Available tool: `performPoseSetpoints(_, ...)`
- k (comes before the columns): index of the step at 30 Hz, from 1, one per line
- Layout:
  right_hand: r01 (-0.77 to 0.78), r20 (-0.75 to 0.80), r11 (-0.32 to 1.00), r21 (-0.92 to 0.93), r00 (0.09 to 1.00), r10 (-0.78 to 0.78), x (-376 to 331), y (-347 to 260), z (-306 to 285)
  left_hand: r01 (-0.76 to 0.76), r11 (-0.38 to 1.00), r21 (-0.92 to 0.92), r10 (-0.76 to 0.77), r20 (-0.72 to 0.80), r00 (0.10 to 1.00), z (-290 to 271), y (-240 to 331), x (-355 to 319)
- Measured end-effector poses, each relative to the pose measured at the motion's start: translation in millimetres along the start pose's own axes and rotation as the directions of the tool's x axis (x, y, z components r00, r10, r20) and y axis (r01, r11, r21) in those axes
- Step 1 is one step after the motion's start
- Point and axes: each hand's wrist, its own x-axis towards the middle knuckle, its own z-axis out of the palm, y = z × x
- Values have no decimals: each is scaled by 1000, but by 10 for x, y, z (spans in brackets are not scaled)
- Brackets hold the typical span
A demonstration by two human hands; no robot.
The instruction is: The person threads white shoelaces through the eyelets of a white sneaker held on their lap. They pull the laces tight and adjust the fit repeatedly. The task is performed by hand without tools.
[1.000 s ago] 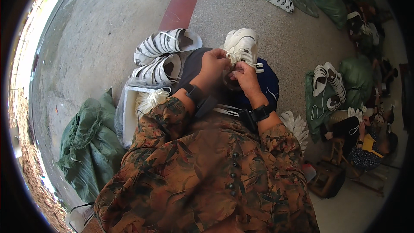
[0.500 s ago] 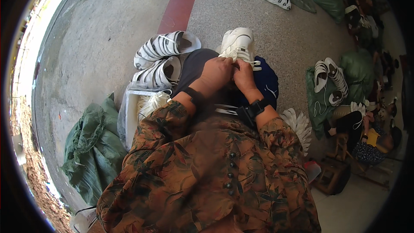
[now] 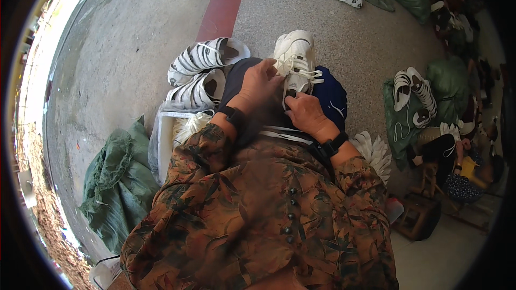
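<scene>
A cream sneaker (image 3: 294, 53) with laces threaded across its front rests on my lap, toe pointing away from me. My left hand (image 3: 260, 81) is at the sneaker's left side, fingers curled in by the laces; whatever they pinch is too small to make out. At the shoe's opening my right hand (image 3: 309, 113) grips the collar with bent fingers. Loose lace ends stick out on the right of the shoe, and one white lace runs down its left edge toward my right hand.
Stacks of white-and-grey shoe uppers (image 3: 196, 62) lie to my left, beside a bundle of cream laces (image 3: 193, 126) and a green sack (image 3: 115, 182). More white laces (image 3: 372, 153) hang at my right. Further right are shoe uppers (image 3: 414, 94) on green sacking and a seated person (image 3: 462, 166).
My hands have moved apart from the laces. The left has shifted left, while the right has come down to the shoe's opening. More of the sneaker's laced front shows.
</scene>
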Motion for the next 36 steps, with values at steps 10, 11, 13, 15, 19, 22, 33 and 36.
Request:
performPoseSetpoints(10,17,-195,997,78,981,-2,36,255,174,118,733,-670,-231,-82,969,-32,-278,10)
performPoseSetpoints(11,-30,-224,961,275,970,95,9,276,54,125,726,-676,-214,-50,976,-46,-289,1)
performPoseSetpoints(13,-69,-252,759,647,920,299,-70,378,-178,74,829,-554,-92,-4,996,-51,-256,-25)
performPoseSetpoints(15,23,-270,474,880,845,461,-152,504,-355,-89,959,-267,111,68,992,-6,-143,-41)
performPoseSetpoints(19,178,-290,243,953,762,579,-253,625,-517,-699,692,179,542,511,667,176,43,-22)
performPoseSetpoints(22,167,-293,264,950,770,567,-255,591,-479,-726,598,340,523,520,675,351,-18,6)
performPoseSetpoints(33,247,-339,232,941,710,617,-189,632,-633,-602,686,408,379,506,775,319,99,-125)
performPoseSetpoints(36,231,-331,238,943,710,621,-101,589,-634,-668,593,448,420,536,732,374,71,-79)
